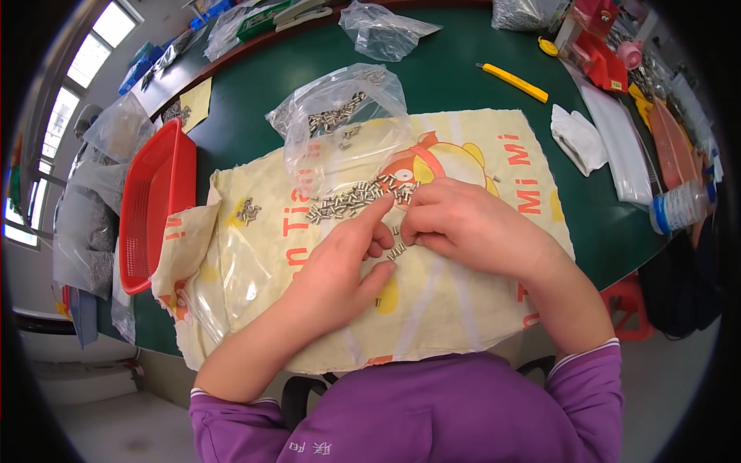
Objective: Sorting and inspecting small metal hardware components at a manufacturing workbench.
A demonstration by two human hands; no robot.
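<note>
- Green tabletop (455, 85) fills most of the view, with bright windows (93, 58) at the far left and a grey floor (166, 397) below.
- Cream cloth (451, 309) with red lettering and a cartoon bird covers the middle; its left edge is folded up against a red basket (154, 208).
- Far side of the cloth: a transparent bag (305, 139) lies with its mouth toward the person, more small pieces inside it.
- Left of the basket are stuffed plastic bags (93, 224); a loose sheet of plastic film (245, 270) lies on the cloth's left part.
- Upper right, on the tabletop, are a yellow cutter (515, 82), a white crumpled cloth (577, 139) and, near the edge, a jar (679, 208) with a blue band.
- Small silvery metal pieces (347, 202) are heaped at the cloth's centre, just beyond the 2 hands; 1 smaller cluster (248, 211) sits to the left, and a few loose pieces (397, 251) lie between the hands.
- Left hand (340, 258): forearm slanting in from lower left, index finger stretched to the heap's near edge, other fingers curled, thumb spread apart beside the loose pieces.
- Right hand (467, 224): bent inward from the right, fingers bunched downward, hiding part of the heap; whether its fingertips grip a piece cannot be told.
</note>
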